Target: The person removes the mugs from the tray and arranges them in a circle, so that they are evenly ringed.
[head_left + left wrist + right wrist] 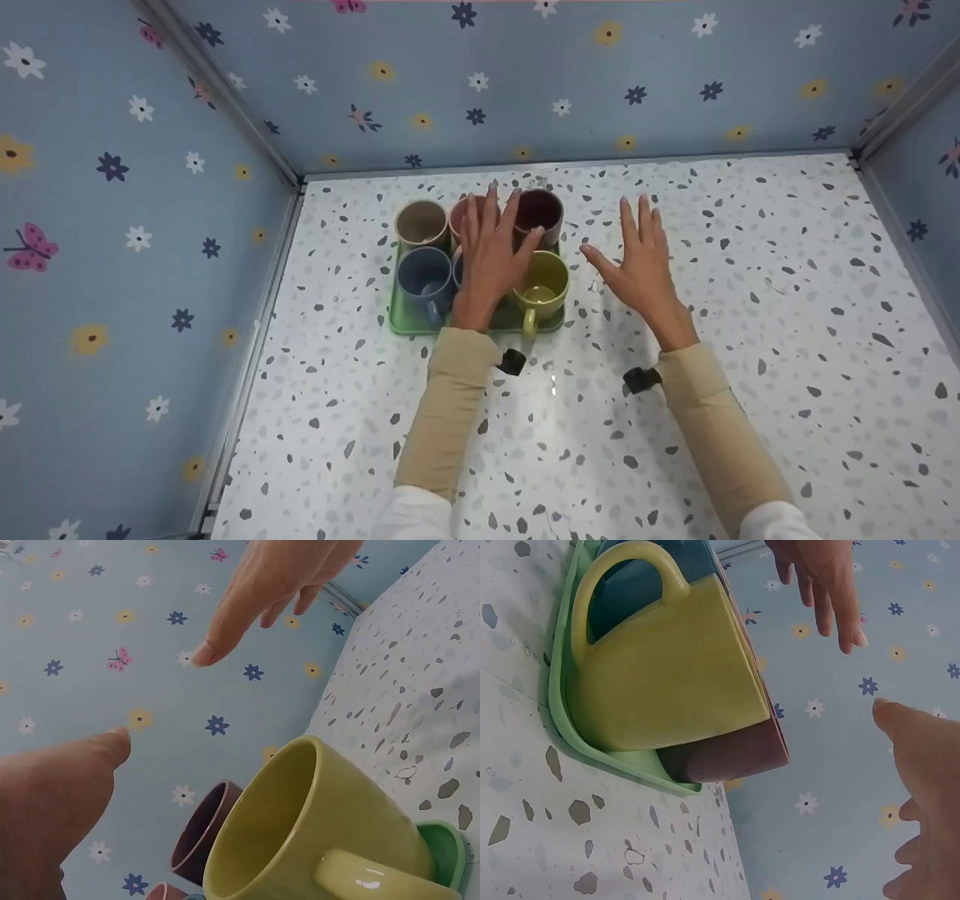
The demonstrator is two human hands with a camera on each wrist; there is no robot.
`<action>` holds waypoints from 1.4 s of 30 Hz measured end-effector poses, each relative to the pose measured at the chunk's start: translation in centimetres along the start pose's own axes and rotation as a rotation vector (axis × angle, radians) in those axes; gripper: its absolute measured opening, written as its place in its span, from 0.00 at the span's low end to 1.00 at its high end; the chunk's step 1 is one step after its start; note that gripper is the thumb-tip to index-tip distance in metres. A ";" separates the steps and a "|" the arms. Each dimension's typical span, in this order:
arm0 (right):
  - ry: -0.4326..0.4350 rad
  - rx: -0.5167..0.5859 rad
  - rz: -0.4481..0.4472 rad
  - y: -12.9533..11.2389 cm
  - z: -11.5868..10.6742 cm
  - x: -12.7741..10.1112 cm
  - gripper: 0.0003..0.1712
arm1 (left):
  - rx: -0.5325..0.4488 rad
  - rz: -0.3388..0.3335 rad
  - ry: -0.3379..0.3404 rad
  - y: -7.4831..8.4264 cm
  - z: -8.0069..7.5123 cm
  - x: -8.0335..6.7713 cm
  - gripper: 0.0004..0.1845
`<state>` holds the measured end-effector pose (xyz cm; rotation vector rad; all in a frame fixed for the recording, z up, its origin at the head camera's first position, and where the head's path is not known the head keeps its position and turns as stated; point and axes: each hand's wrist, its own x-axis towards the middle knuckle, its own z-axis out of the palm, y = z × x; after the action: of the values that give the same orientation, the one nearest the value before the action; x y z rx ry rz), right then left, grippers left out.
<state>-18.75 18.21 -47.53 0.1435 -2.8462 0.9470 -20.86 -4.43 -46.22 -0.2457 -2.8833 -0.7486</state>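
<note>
Rising around the speckled tabletop (787, 337), blue flowered walls (525, 82) surround a green tray (405, 321) left of the tabletop's middle. Over the tray, the left hand (491, 259) hovers with straight, widely fanned fingers, gripping nothing, and the right hand (641, 274) hangs just as wide and unfilled to the tray's right. Upright on the tray stand a beige mug (421, 225), a pink mug (481, 205) and a dark red mug (544, 210) behind, with a blue mug (424, 271) and a yellow mug (545, 285) at the front corners, handles toward the person.
</note>
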 end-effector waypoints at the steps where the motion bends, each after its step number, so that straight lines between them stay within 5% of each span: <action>1: 0.002 0.025 -0.013 0.0 0.0 0.0 0.53 | -0.024 0.018 0.022 -0.2 -0.1 0.0 0.36; 8: 0.008 0.201 -0.057 0.1 -0.3 0.0 0.52 | -0.160 0.144 0.282 -1.9 -0.6 -0.2 0.24; 18: 0.074 0.288 -0.096 -0.1 -0.4 0.1 0.48 | -0.310 0.044 0.434 -4.7 -2.3 -1.5 0.17; 32: 0.070 0.383 -0.132 -0.2 0.1 -0.1 0.44 | -0.377 -0.201 0.475 -10.1 -4.6 -4.1 0.17; 42: 0.056 0.397 -0.128 -0.1 0.6 -0.5 0.44 | -0.420 -0.344 0.423 -13.4 -3.8 -5.7 0.17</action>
<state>-18.26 17.83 -48.03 0.3284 -2.5289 1.4467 -17.55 -18.50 -50.26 0.3361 -2.3656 -1.2859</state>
